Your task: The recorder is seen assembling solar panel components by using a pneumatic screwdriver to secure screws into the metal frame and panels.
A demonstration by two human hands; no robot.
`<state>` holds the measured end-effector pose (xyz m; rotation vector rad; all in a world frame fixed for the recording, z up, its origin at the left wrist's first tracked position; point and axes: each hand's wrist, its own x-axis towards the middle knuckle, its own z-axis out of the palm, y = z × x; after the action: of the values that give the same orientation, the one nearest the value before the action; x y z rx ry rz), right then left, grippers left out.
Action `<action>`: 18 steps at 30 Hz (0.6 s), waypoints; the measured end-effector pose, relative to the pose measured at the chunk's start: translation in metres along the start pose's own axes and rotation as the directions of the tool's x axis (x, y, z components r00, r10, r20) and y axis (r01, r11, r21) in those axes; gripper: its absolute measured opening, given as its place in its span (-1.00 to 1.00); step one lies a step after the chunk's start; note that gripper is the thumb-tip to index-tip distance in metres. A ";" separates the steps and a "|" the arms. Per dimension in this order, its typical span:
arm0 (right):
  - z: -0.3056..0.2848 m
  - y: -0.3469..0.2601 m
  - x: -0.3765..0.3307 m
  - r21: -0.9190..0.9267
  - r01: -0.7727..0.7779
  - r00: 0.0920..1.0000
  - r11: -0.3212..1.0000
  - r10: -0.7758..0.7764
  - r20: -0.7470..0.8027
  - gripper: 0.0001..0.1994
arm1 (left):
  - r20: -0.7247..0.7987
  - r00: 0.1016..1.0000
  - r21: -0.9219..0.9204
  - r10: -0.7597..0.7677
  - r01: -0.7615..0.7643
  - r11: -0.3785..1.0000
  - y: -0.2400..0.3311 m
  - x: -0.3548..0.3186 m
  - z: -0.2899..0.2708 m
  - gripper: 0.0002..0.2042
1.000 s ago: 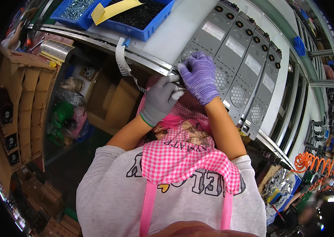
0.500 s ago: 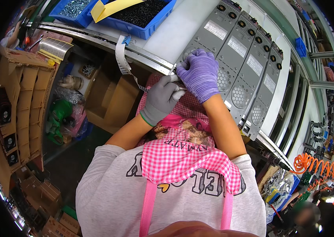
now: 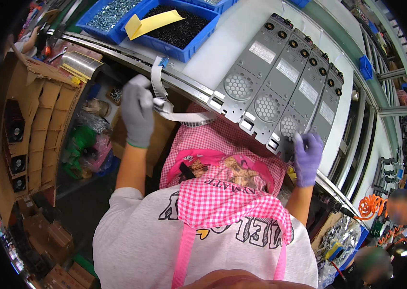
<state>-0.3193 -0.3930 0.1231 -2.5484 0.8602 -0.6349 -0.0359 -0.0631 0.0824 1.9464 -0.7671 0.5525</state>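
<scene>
My left hand [image 3: 137, 111], in a grey glove and blurred by motion, is raised beside the bench edge. Its fingers are curled at a bend in a white paper strip [image 3: 191, 117], which hangs from a blue clip [image 3: 164, 62] and swings out to the right. Over the near end of the right-hand panels is my right hand [image 3: 308, 158], in a purple glove with its fingers bent together. Something small and pale shows at its fingertips, too blurred to name. Several long grey metal panels [image 3: 261, 67] lie side by side, with honeycomb vents, white labels and round black parts at their far ends.
Blue bins of silver screws [image 3: 112, 17] and black screws [image 3: 177, 31] stand at the back left, a yellow sheet [image 3: 153, 25] across them. A divided cardboard box [image 3: 44, 120] is on the left. Orange coiled hose [image 3: 371, 206] hangs at the right.
My hands have parted from over the leftmost panel's near end. My left hand has moved left, my right hand right and nearer. The paper strip now swings out over the apron.
</scene>
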 end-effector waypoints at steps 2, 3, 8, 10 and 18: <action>-0.010 0.030 -0.027 0.122 -0.037 0.992 0.992 0.052 -0.115 -0.84 | -0.075 0.995 0.161 -0.063 0.074 0.984 0.001 0.038 -0.004 -0.74; -0.012 0.031 -0.037 0.199 -0.055 0.983 0.979 0.088 -0.159 -0.86 | -0.088 0.996 0.217 0.020 0.000 0.976 0.001 0.054 -0.004 -0.73; -0.021 0.053 -0.065 0.310 -0.008 0.931 0.951 0.120 -0.344 -0.90 | 0.358 0.934 0.274 0.010 -0.115 0.955 0.005 0.139 0.044 -0.70; -0.030 0.068 -0.083 0.258 0.000 0.910 0.966 0.107 -0.401 -0.93 | 0.574 0.818 0.370 0.028 -0.290 0.883 -0.032 0.168 0.072 -0.64; -0.075 0.157 -0.178 0.423 -0.260 0.366 0.868 0.495 -0.788 -0.76 | 0.828 0.559 0.371 -0.031 -0.506 0.778 -0.081 0.210 0.121 -0.56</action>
<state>-0.5585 -0.4112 0.0584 -1.5315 1.5205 -1.8403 0.1769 -0.2010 0.1156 2.7275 -1.6420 -0.0209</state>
